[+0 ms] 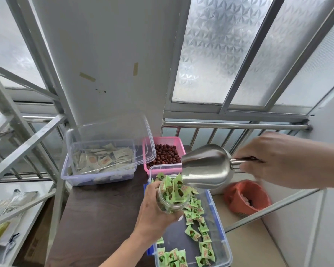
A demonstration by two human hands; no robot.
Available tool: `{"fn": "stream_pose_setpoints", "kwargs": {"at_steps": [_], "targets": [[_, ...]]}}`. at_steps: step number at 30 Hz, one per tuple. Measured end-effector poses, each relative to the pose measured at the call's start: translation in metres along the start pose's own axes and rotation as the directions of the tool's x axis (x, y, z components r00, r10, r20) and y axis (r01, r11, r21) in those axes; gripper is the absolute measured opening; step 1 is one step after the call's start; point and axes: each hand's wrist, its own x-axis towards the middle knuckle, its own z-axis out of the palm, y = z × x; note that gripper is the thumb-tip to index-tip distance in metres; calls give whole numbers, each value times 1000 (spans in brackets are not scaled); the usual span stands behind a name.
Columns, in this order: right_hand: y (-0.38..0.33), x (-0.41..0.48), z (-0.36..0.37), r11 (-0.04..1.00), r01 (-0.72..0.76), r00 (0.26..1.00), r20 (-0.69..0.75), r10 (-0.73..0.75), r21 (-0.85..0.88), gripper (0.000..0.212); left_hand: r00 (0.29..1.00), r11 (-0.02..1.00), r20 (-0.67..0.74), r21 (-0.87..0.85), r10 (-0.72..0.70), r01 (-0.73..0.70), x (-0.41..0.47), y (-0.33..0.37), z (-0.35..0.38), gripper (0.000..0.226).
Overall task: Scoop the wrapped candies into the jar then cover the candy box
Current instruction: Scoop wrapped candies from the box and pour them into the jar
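My left hand [152, 211] grips a clear plastic jar [170, 201], tilted and heaped with green wrapped candies [174, 186] that rise above its mouth. My right hand [281, 158] holds the handle of a steel scoop [206, 166], whose mouth is tipped down against the jar's opening. Both are held over the clear candy box [225, 245] with blue clips, where several green candies [199, 224] lie scattered on the bottom. I see no lid for this box.
A pink basket of red dates [165, 156] stands behind the candy box. To the left, a clear box of pale sachets [100, 162] has its lid [112, 132] propped open. An orange-red bag [247, 197] lies to the right. A metal shelf frame [23, 143] stands at left.
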Motion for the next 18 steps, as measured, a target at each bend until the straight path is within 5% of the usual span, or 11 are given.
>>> {"fn": "stream_pose_setpoints", "kwargs": {"at_steps": [6, 12, 13, 15, 18], "targets": [[-12, 11, 16, 999, 34, 998, 59, -34, -2, 33, 1000, 1000, -5, -8, -11, 11, 1, -2, 0, 85], [28, 4, 20, 964, -7, 996, -87, 31, 267, 32, 999, 1000, -51, -9, -17, 17, 3, -9, -11, 83], [35, 8, 34, 912, 3, 992, -118, 50, 410, 31, 997, 1000, -70, -16, -25, 24, 4, -11, -15, 84], [38, 18, 72, 649, -20, 987, -87, 132, 761, 26, 991, 998, -125, -32, -48, 45, 3, -14, -25, 85], [13, 46, 158, 251, -191, 961, 128, 246, 949, 22, 972, 992, -206, -72, -112, 99, -1, -26, -46, 89]]}}
